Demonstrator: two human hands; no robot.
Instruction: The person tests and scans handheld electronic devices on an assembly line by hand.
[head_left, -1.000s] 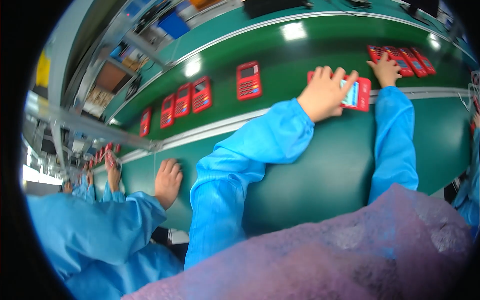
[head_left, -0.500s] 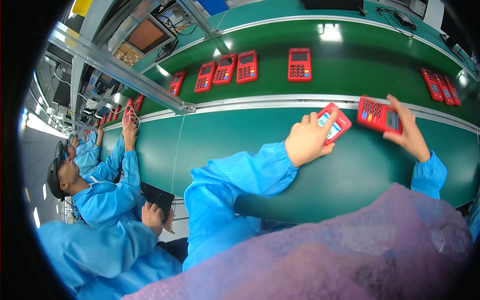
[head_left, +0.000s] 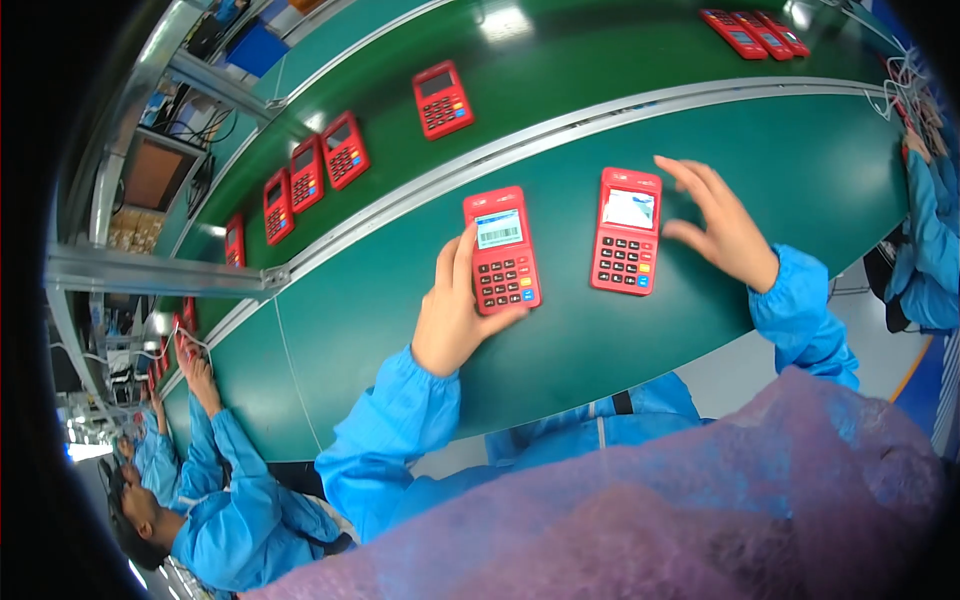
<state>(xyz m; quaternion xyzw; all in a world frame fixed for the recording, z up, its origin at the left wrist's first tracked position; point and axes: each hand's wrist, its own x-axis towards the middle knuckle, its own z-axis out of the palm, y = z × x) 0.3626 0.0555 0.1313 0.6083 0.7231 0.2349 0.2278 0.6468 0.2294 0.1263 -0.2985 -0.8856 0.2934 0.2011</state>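
Two red handheld card payment terminals lie face up side by side on the green worktable, keypads toward me. My left hand (head_left: 445, 315) grips the left terminal (head_left: 508, 265) at its lower left, fingers along the side by the screen and thumb at the bottom edge. A barcode-like pattern shows on its lit screen. Beside it, the right terminal (head_left: 627, 245) also has a lit screen, mostly white with some blue. My right hand (head_left: 725, 230) is open just right of this terminal, fingers apart and nothing in them.
Beyond a metal rail (head_left: 600, 118) runs a dark green belt (head_left: 600, 50) carrying several more red terminals, among them a single one (head_left: 443, 100) and a group of three (head_left: 755, 35) at far right. A metal post (head_left: 160, 272) stands left. Co-workers in blue sit on both sides.
My view has turned, so the scene sits differently. Both terminals have been turned upright and set side by side. My right hand has let go of its terminal; my left stays on the other.
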